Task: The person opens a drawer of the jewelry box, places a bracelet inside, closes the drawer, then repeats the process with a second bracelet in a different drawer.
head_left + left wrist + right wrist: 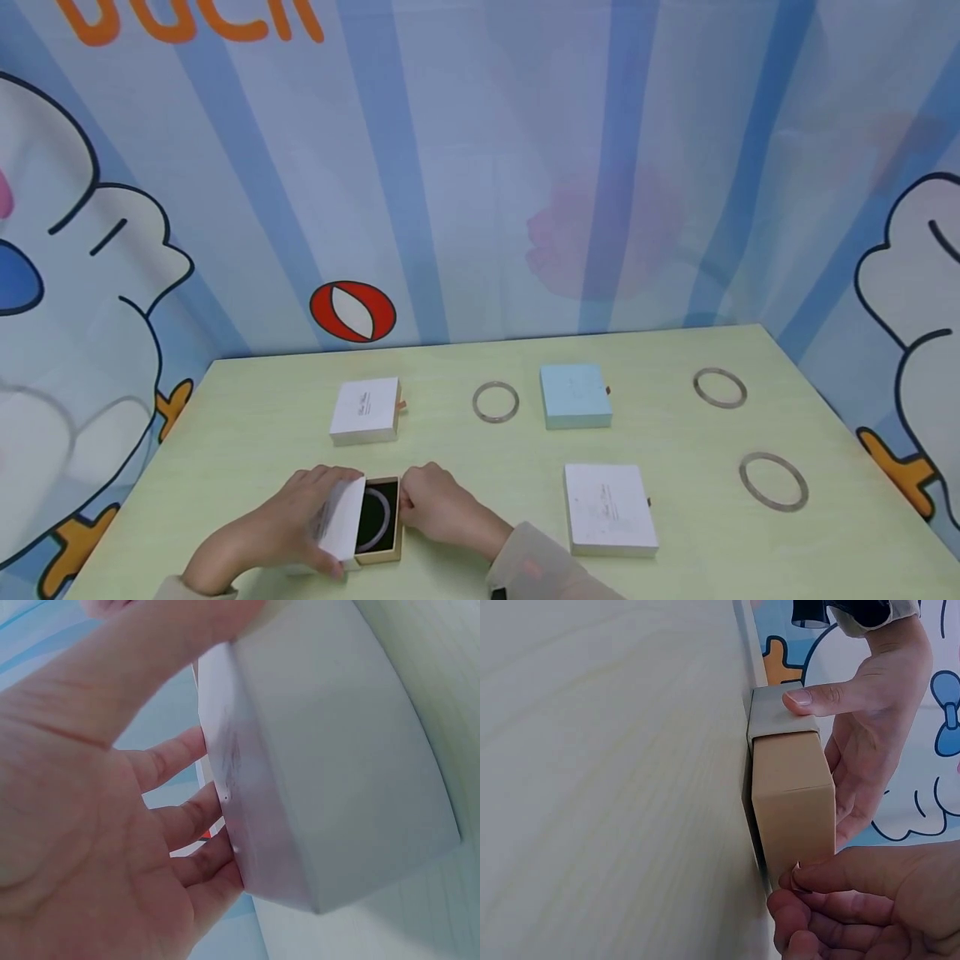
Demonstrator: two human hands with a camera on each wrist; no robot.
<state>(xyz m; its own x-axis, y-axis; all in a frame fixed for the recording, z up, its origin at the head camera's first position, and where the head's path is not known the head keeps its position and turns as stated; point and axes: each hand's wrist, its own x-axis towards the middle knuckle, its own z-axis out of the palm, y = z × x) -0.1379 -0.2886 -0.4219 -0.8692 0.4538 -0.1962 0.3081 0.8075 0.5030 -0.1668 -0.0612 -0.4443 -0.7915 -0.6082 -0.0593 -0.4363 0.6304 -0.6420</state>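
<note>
The person's left hand [296, 508] grips the white cardboard sleeve [347, 521] of a flat box, thumb on the near edge and fingers across the far one. The right hand [438, 504] pinches a small brownish tab [796, 879] at the end of the tan cardboard drawer [795, 817], which sits partway out toward 3 o'clock. Inside, against dark lining, lies a smooth mauve-grey bangle [388, 515], its 9 o'clock side covered by the sleeve.

The likeliest trouble is too strong a pull — the drawer could come clear with a jerk and tip the bangle onto the pale yellow-green table [525, 450]. A hard squeeze by the left hand could cause that, by pressing the sleeve's walls onto the drawer so that it binds and then frees suddenly. The tab offers little to hold, so it might slip from the fingertips or tear. If the drawer moved inward instead, the bangle could catch on the sleeve's edge should it ride up from the lining.

Around this box, a closed white square box [365, 411] lies at 12 o'clock, a pale blue square box [576, 396] at 2, and another white box [610, 510] at 3. Loose greyish round bangles rest between 1 and 2 [496, 420], between 2 and 3 [722, 405], and far out near 3 [780, 507], well apart from both hands.
</note>
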